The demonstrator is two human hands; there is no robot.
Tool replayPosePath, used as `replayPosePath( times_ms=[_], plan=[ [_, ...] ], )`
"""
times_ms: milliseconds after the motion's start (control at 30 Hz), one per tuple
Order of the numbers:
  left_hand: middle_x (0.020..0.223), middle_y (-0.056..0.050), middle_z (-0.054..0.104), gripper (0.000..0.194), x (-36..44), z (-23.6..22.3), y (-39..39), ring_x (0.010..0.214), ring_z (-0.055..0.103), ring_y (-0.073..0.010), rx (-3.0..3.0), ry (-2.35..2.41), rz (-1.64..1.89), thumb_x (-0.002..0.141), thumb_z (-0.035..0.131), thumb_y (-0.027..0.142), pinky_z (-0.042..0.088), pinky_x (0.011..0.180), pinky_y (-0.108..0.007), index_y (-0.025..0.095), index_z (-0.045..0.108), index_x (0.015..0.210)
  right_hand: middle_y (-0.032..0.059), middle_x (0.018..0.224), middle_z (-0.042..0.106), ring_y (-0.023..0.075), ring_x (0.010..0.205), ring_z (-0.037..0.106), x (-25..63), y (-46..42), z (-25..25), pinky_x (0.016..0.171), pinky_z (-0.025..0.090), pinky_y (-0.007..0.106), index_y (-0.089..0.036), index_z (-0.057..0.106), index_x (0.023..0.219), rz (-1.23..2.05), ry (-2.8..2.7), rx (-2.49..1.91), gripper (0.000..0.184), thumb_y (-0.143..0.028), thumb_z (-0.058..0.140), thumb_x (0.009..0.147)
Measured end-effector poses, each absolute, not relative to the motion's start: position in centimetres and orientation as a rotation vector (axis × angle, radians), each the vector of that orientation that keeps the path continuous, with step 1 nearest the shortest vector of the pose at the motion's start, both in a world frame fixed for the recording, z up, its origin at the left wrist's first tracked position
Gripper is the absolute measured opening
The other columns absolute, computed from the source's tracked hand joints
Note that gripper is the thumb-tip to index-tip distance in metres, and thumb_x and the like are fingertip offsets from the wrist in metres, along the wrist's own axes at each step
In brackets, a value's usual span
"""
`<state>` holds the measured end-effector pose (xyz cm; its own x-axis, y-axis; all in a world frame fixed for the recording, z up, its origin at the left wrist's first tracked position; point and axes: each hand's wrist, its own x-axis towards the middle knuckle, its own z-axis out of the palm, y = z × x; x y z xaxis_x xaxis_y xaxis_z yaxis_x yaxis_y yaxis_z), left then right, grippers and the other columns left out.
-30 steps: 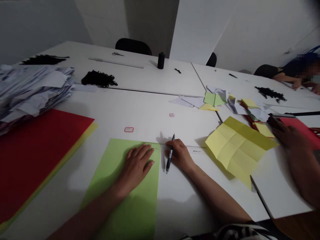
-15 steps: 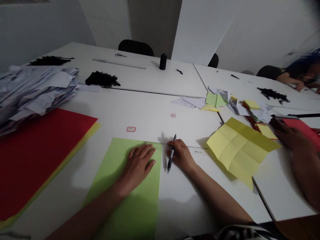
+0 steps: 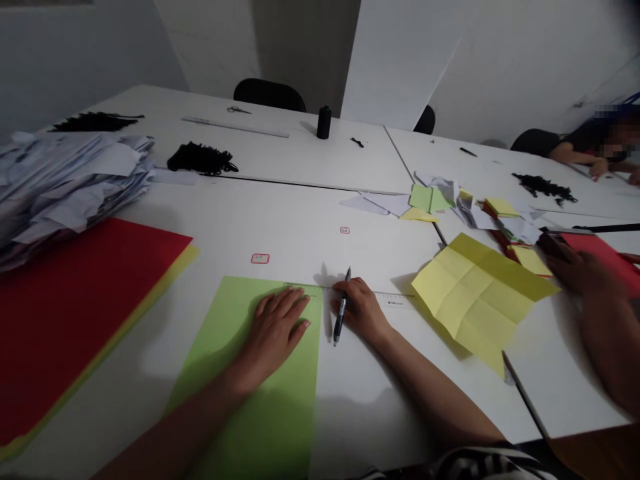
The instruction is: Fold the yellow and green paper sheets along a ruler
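My left hand (image 3: 280,327) lies flat on a green sheet of paper (image 3: 285,420), its fingertips at the sheet's far edge over one end of a clear ruler (image 3: 397,302). The ruler runs sideways along that edge and out to the right across the white table. Just right of the sheet, my right hand (image 3: 364,308) is closed around a pen (image 3: 341,317), which points away from me. Its fingers rest by the ruler's middle. A creased yellow sheet (image 3: 475,293) lies to the right of my right hand.
At left lie red sheets (image 3: 90,307) over yellow ones, with a heap of white paper (image 3: 75,187) behind. Black yarn bundles (image 3: 200,159), a black spool (image 3: 324,123) and scissors (image 3: 239,109) are farther back. Another person's hand (image 3: 575,270) rests by a red item at right.
The whole view has shifted very slightly. Both my hands, the pen, the ruler and the green sheet keep the same places relative to each other.
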<state>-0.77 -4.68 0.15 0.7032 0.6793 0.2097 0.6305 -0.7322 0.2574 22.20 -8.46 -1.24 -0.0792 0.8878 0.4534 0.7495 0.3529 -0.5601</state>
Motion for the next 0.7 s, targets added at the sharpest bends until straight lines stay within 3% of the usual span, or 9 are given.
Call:
replayPosePath(
  times_ms=[700],
  plan=[
    [0.14,-0.005,0.051,0.036,-0.79,-0.15,-4.53,0.131,0.042,-0.0236,2.767,1.066,0.435,0.096,0.045,0.031,0.03,0.107,-0.045,0.023,0.051,0.13,0.0076,0.091,0.062,0.0214,0.088,0.053,22.15,-8.41,-1.22,0.076,0.049,0.033,-0.019,0.056,0.109,0.257,-1.851,-1.408,0.027,-0.011,0.057,0.082]
  ],
)
